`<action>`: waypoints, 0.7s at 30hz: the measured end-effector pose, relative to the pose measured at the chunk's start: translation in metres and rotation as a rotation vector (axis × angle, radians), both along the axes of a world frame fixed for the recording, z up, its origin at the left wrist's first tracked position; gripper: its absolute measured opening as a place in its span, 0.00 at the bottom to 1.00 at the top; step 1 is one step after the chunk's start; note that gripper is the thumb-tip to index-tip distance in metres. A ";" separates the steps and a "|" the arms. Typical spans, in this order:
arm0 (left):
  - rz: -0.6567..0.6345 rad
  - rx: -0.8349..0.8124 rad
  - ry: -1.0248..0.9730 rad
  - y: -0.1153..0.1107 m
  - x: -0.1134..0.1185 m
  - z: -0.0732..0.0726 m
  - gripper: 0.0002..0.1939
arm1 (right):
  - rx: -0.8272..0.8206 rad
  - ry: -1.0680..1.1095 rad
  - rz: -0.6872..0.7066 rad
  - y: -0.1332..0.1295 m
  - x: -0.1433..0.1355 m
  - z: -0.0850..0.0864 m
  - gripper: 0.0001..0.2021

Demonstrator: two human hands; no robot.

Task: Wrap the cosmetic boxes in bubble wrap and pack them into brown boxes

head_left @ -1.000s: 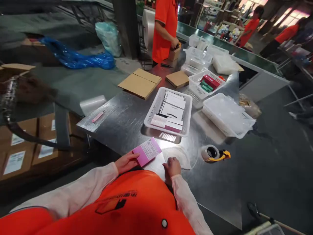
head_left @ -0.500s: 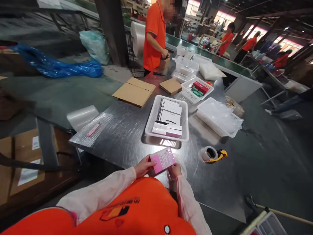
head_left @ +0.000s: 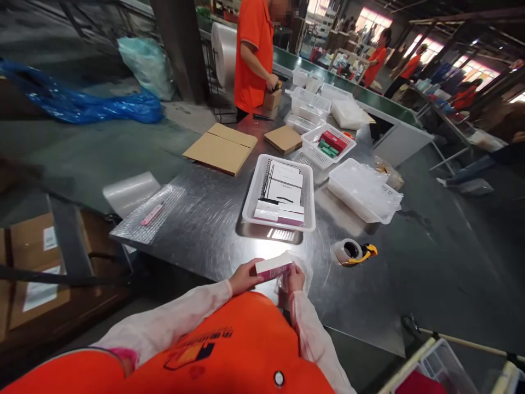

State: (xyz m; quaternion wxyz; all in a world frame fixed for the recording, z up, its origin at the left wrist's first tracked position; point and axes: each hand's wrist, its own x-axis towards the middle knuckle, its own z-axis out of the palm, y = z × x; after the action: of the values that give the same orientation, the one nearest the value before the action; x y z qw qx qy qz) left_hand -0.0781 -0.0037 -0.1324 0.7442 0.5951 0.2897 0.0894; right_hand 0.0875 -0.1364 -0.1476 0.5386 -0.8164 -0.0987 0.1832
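Evenly supported at either end: a small white and magenta cardboard box (head_left: pixel 273 268) between two bare hands.

The box is held low over the near edge of a brushed metal counter (head_left: pixel 209 224), close to the wearer's orange-clad body. The left hand (head_left: pixel 244 277) pinches its left end; the fingers of the right hand (head_left: pixel 296 278) close on its right end. Holding both ends probably keeps it steady and leaves most of its long faces uncovered. Crinkled clear plastic film (head_left: pixel 305 273) lies just beside the right hand; whether the fingers also grip it cannot be told.

Just beyond, a white perforated plastic basket (head_left: pixel 310 200) holds white cartons (head_left: pixel 283 191) and smaller boxes with magenta sides (head_left: pixel 291 215). Its walls likely keep them together within easy reach. To the right, a clear tape roll with a yellow-handled dispenser (head_left: pixel 350 251) sits near the right hand, apparently convenient for it. Farther left, a pink slim-handled cutter (head_left: pixel 152 215) rests on clear bubble wrap (head_left: pixel 141 232), perhaps put aside from the working spot. Beyond the basket, flat brown cardboard (head_left: pixel 221 148) lies nearer a co-worker in an orange shirt (head_left: pixel 254 60), seemingly to leave elbow room.
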 end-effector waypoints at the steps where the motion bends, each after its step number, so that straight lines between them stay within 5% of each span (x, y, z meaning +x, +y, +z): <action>1: -0.008 0.049 0.006 0.000 -0.001 0.002 0.30 | -0.006 -0.026 -0.002 0.001 0.003 0.003 0.33; 5: -0.038 0.144 0.046 -0.001 -0.004 0.009 0.26 | -0.021 -0.149 0.098 0.005 0.015 0.022 0.33; 10: 0.039 -0.158 -0.014 -0.001 0.005 0.018 0.22 | -0.069 -0.349 0.311 0.001 0.013 0.051 0.23; 16: 0.192 -0.495 -0.048 -0.003 0.015 0.033 0.26 | -0.246 -0.610 0.404 -0.004 0.001 0.075 0.16; 21: 0.168 -0.447 -0.132 -0.012 0.018 0.047 0.26 | -0.370 -1.014 0.452 0.011 -0.010 0.092 0.16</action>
State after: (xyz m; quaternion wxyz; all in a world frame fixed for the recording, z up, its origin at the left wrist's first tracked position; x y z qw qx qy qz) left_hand -0.0605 -0.0162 -0.0851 0.8646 0.3822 0.3018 0.1234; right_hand 0.0776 -0.1252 -0.0554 0.2200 -0.8413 -0.4822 -0.1061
